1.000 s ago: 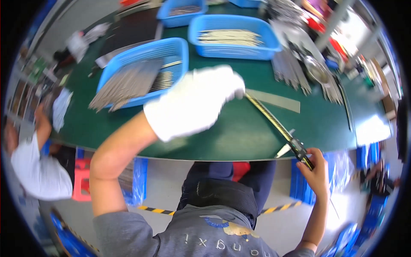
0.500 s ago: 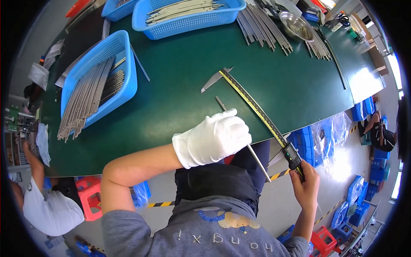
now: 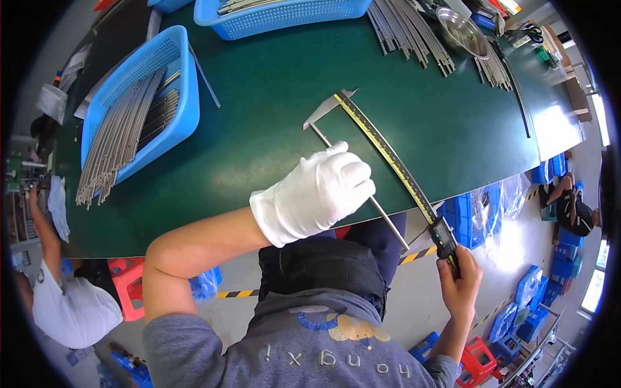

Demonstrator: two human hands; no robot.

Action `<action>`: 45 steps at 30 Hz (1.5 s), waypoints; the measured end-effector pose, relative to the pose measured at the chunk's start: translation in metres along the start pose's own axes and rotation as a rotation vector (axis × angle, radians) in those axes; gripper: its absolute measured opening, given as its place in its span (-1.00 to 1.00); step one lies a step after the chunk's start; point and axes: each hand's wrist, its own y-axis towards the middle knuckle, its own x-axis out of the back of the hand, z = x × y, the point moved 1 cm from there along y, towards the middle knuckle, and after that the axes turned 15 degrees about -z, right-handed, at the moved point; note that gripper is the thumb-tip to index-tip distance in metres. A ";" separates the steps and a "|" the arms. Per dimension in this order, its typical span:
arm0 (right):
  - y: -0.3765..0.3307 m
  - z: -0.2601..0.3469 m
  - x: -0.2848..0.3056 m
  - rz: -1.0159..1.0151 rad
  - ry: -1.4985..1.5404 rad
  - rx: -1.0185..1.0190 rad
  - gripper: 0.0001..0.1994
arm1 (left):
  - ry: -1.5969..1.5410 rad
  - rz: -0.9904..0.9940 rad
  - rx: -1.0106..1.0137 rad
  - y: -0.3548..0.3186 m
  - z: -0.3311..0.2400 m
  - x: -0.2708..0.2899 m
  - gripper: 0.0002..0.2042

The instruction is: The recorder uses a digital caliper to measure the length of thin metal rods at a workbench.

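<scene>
In a white glove, my left hand (image 3: 314, 195) is closed around a thin grey metal rod (image 3: 390, 224), which sticks out on both sides of the fist. Bare fingers of my right hand (image 3: 461, 282) grip a long digital caliper (image 3: 391, 156) near its display, with the beam slanting away over the table edge. The rod lies roughly alongside the beam. Its far end meets the caliper's far jaw (image 3: 320, 111); the near end is beside the sliding jaw, and I cannot tell whether it touches. The glove hides the rod's middle.
A blue basket (image 3: 189, 110) of grey rods stands at left on the green table (image 3: 259, 97). Another blue basket (image 3: 284, 22) is at the back. Loose rods (image 3: 414, 35) and a metal bowl (image 3: 462, 32) lie far right. A person (image 3: 71, 310) works at left.
The rod has come up to the caliper's far jaw, where a gap showed before. Its near end is now closer to the sliding jaw. Both hands keep their hold.
</scene>
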 end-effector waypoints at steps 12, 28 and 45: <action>-0.005 0.000 0.003 -0.064 -0.018 0.104 -0.64 | 0.089 -0.016 -0.055 0.003 0.000 0.003 -0.80; -0.001 0.012 0.006 -0.019 -0.108 0.083 -0.68 | 0.136 0.035 -0.064 0.009 -0.001 0.007 -0.73; -0.007 0.009 -0.004 -0.047 -0.122 0.078 -0.60 | 0.083 0.171 -0.118 0.011 -0.016 0.007 -0.51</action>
